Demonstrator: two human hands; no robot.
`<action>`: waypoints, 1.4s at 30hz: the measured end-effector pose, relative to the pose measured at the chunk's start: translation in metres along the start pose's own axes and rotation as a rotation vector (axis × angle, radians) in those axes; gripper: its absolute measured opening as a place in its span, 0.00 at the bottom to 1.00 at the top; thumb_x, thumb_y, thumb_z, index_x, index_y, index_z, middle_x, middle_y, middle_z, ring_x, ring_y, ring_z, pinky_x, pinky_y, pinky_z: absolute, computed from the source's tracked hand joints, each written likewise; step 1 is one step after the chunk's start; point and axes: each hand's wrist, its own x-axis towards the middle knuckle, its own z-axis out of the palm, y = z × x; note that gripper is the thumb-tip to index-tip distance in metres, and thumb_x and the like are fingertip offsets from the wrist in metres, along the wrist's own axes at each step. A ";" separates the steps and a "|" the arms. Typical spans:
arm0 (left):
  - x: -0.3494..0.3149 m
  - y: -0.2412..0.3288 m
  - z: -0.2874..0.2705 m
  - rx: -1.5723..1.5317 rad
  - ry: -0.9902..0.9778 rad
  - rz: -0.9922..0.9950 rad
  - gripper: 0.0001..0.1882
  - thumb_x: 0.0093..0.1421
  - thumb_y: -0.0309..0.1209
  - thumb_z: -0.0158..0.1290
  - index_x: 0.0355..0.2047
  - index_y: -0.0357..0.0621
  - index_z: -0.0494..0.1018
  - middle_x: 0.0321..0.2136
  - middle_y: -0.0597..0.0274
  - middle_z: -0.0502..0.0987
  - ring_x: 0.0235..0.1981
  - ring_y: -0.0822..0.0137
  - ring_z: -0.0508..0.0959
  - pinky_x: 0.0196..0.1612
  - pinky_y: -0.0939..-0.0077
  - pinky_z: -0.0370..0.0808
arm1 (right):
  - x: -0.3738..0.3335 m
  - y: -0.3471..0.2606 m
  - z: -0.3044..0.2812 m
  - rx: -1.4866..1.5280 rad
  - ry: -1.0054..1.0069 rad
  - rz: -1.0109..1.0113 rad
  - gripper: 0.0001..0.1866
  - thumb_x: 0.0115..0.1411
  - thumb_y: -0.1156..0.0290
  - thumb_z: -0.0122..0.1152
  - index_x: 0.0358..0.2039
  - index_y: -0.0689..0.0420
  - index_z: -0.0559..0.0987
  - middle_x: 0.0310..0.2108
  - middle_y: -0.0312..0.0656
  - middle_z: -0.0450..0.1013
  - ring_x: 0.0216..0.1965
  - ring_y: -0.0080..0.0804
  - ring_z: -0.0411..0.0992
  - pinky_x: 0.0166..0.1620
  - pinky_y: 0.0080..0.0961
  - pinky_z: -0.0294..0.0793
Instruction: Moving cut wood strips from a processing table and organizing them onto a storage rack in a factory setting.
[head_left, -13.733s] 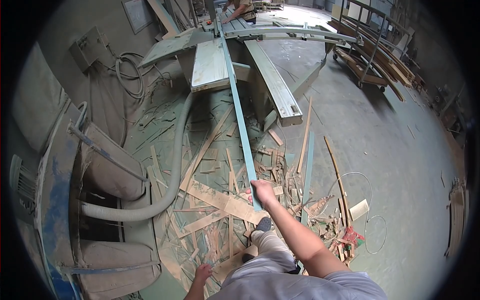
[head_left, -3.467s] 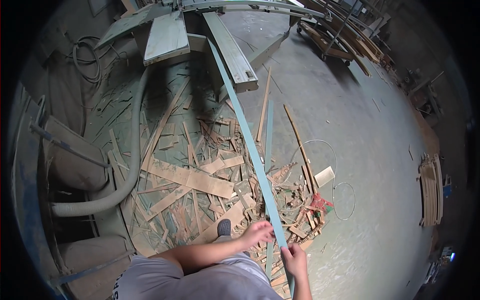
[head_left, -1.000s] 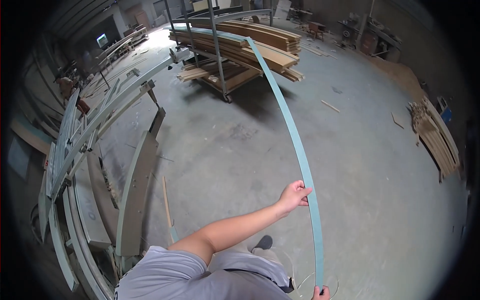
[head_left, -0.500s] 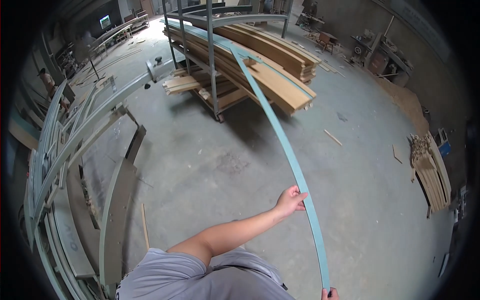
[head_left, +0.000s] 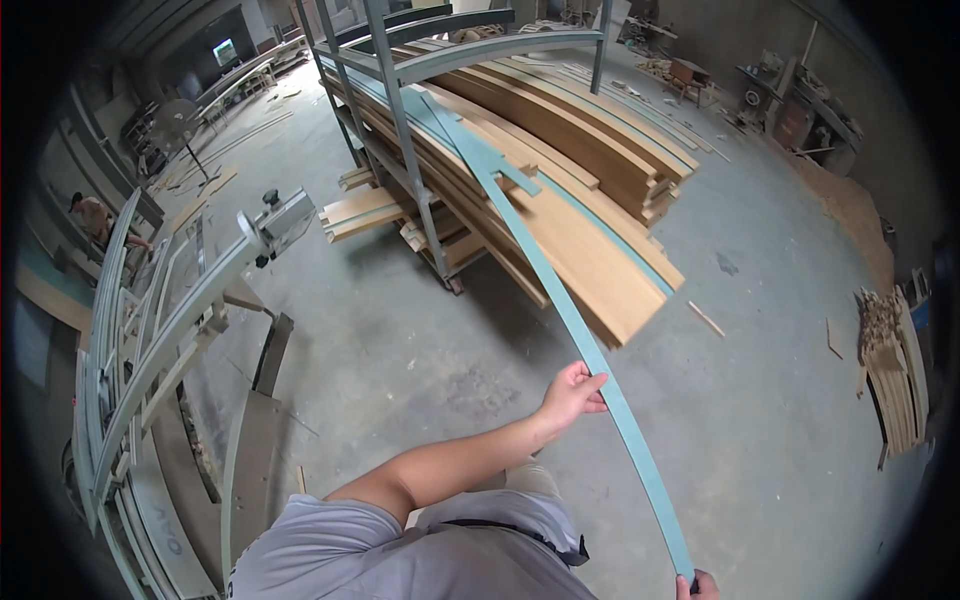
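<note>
A long, thin strip with a blue-green face (head_left: pixel 561 292) runs from my body up over a stack of boards (head_left: pixel 600 275) on the rack. Around the strip's middle my left hand (head_left: pixel 575 395) is closed, with the thumb on top. My right hand (head_left: pixel 701 586) grips its near end at the lower edge of the view and is partly cut off. The far part of the strip lies over the boards, beside a short blue-green piece (head_left: pixel 518 180).
A grey metal rack (head_left: pixel 396 130) on casters holds long timber ahead. To the left stands a machine with a metal rail (head_left: pixel 190 300). Bundled wood strips (head_left: pixel 890 380) lie at the right. A person (head_left: pixel 95 218) is at the far left, near a standing fan (head_left: pixel 178 125).
The rack and its boards now appear larger and closer. My hands still grip the strip; the right hand shows slightly farther right.
</note>
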 end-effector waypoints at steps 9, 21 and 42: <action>0.200 0.186 -0.082 -0.073 0.130 0.086 0.07 0.61 0.33 0.46 0.34 0.43 0.64 0.32 0.58 0.72 0.29 0.67 0.75 0.34 0.73 0.77 | 0.276 -0.191 0.038 0.018 -0.122 -0.045 0.18 0.53 0.61 0.59 0.36 0.63 0.76 0.30 0.51 0.74 0.33 0.39 0.73 0.38 0.30 0.70; 0.268 0.353 -0.234 0.746 0.197 0.739 0.09 0.53 0.26 0.53 0.35 0.38 0.71 0.32 0.58 0.73 0.32 0.67 0.75 0.34 0.78 0.73 | 0.473 -0.439 0.190 -0.030 -0.060 -0.202 0.19 0.45 0.63 0.64 0.30 0.68 0.75 0.20 0.53 0.69 0.21 0.43 0.67 0.28 0.31 0.66; 0.439 0.520 -0.320 1.414 -0.150 0.665 0.15 0.59 0.41 0.42 0.38 0.46 0.71 0.40 0.60 0.73 0.48 0.58 0.69 0.60 0.49 0.42 | 0.639 -0.756 0.402 0.154 -0.167 -0.589 0.12 0.54 0.69 0.49 0.37 0.59 0.73 0.34 0.55 0.67 0.36 0.51 0.69 0.37 0.40 0.70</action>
